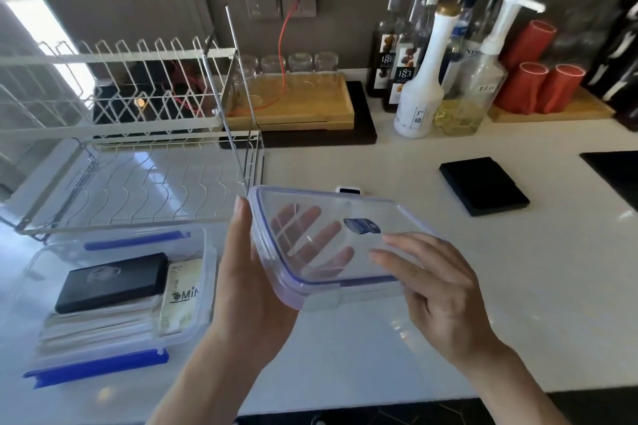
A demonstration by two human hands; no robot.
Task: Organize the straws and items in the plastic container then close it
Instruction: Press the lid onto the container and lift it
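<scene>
A clear plastic lid (386, 217) with a blue seal and a small blue label is held tilted above the white counter. My left hand (255, 290) supports it from below, thumb on its left edge, fingers showing through the plastic. My right hand (438, 290) grips its near right edge. At the lower left sits the open clear container (203, 290) with blue clips. Inside it lie a black flat case (110, 281), wrapped straws (93, 329) and a pale packet (181, 297).
A wire dish rack (114, 134) stands behind the container. Syrup bottles (419, 79), red cups (538, 83) and a wooden tray (297, 103) with glasses line the back wall. A black pad (483, 185) lies on the counter (535, 304) at right, and a small white object (348, 189) sits behind the lid.
</scene>
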